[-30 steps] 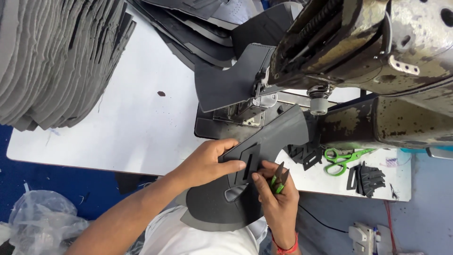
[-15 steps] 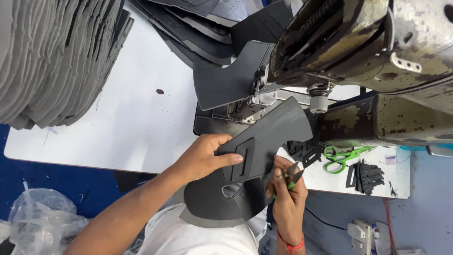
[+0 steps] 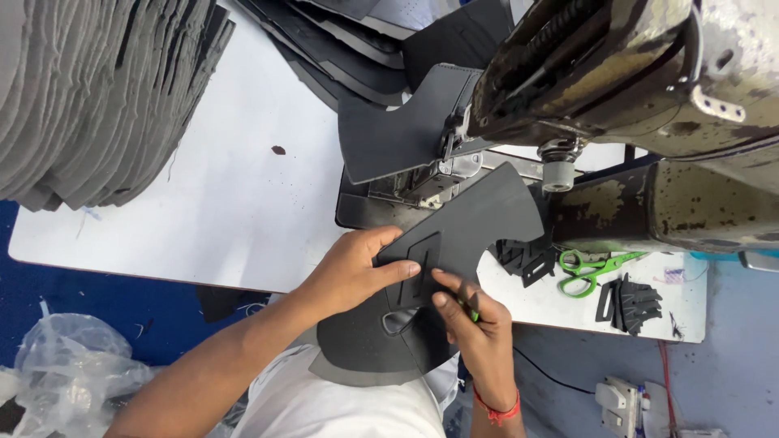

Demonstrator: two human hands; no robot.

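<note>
A large dark grey cut panel (image 3: 479,219) lies across the table edge, reaching from my lap up toward the sewing machine's needle area (image 3: 454,158). My left hand (image 3: 353,268) grips the panel's near left edge, thumb on top. My right hand (image 3: 475,328) presses a small black patch (image 3: 422,264) onto the panel with its fingertips. A small green-handled tool (image 3: 471,307) is tucked in that hand's fingers. Another dark panel (image 3: 398,130) sits under the machine's arm.
The worn industrial sewing machine (image 3: 617,73) fills the upper right. A tall stack of grey cut pieces (image 3: 89,97) stands at the left. Green scissors (image 3: 588,268) and small black pieces (image 3: 629,304) lie at the right. A clear plastic bag (image 3: 73,373) is on the floor.
The panel has slid up toward the machine. My right hand has shifted left, from the panel's right edge onto the small patch, fingers now pressing flat.
</note>
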